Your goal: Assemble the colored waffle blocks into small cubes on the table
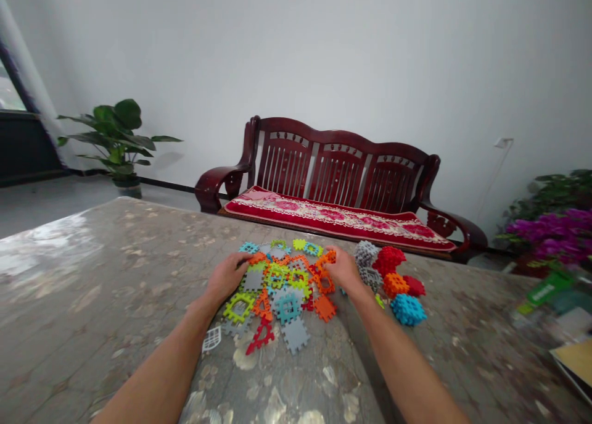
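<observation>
A pile of flat, notched interlocking plastic tiles in lime, orange, blue, grey and red lies on the table. My left hand (227,274) rests at the pile's left edge, thumb and fingers apart, next to a grey tile (253,280) and a lime tile frame (239,307). At the pile's right side, my right hand (345,270) has an orange tile (327,258) between thumb and fingers. Below it are an orange tile frame (325,282) and a solid orange tile (324,308). A red triangular tile (261,336) and a grey square tile (296,335) lie nearest me.
Right of my right hand stand assembled blocks: grey (367,253), red (389,259), orange (395,284) and blue (407,310). A white lattice piece (211,339) lies near my left forearm. Behind the patterned table (139,276) is a wooden bench (333,165). Purple flowers (555,236) stand at right.
</observation>
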Demonstrator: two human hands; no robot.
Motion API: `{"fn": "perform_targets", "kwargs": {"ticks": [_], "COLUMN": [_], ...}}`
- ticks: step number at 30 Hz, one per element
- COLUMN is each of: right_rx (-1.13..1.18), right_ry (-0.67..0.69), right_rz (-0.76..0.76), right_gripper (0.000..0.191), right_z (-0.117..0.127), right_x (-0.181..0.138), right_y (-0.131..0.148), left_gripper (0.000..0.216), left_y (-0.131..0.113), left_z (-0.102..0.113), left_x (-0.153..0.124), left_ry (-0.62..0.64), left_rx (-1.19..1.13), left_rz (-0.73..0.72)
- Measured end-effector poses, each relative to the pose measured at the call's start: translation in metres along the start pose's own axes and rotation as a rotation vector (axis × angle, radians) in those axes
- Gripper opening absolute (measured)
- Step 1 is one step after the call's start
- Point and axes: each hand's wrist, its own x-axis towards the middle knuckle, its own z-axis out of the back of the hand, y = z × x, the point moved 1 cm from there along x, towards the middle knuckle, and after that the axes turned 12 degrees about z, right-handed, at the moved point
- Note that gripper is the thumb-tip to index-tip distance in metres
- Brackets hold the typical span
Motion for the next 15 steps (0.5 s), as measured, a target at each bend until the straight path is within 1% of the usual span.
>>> {"fn": "perform_targets", "kwargs": {"ticks": [2, 4, 5, 6, 7, 8, 12, 15], "right_rx": [0.276, 0.498, 0.548, 0.552, 0.512, 0.445, 0.190, 0.109], "right_ry": [0.011, 0.119, 0.188, 0.242, 0.263, 0.242, 0.067, 0.027], "right_rz": [-0.055, -0.086, -0.091, -0.093, -0.088, -0.068, 0.044, 0.074], "right_gripper": [0.057, 0.059, 0.058, 0.058, 0.057, 0.057, 0.063, 0.071], "right_z": [0.008, 0.014, 0.016, 0.017, 0.016, 0.015, 0.005, 0.000], "right_x": [-0.011, -0.028, -0.038, -0.049, -0.059, -0.069, -0.096, -0.106], "right_y": [-0.001, -0.003, -0.004, -0.007, -0.009, -0.012, -0.021, -0.023], "left_gripper": [0.040, 0.039, 0.039, 0.039, 0.039, 0.039, 0.039, 0.040], "left_y": [0.000, -0.001, -0.002, -0.002, -0.003, -0.004, -0.004, -0.003], "left_z": [0.000, 0.001, 0.001, 0.001, 0.002, 0.002, 0.002, 0.002], "left_x": [0.000, 0.000, -0.001, -0.001, -0.001, -0.002, -0.004, -0.003], "left_ry": [-0.003, 0.000, 0.002, 0.003, 0.003, 0.003, -0.005, -0.002], "left_rx": [0.003, 0.013, 0.018, 0.020, 0.021, 0.020, 0.022, 0.027], "left_rz": [-0.009, -0.003, 0.005, 0.013, 0.018, 0.019, 0.021, 0.012]}}
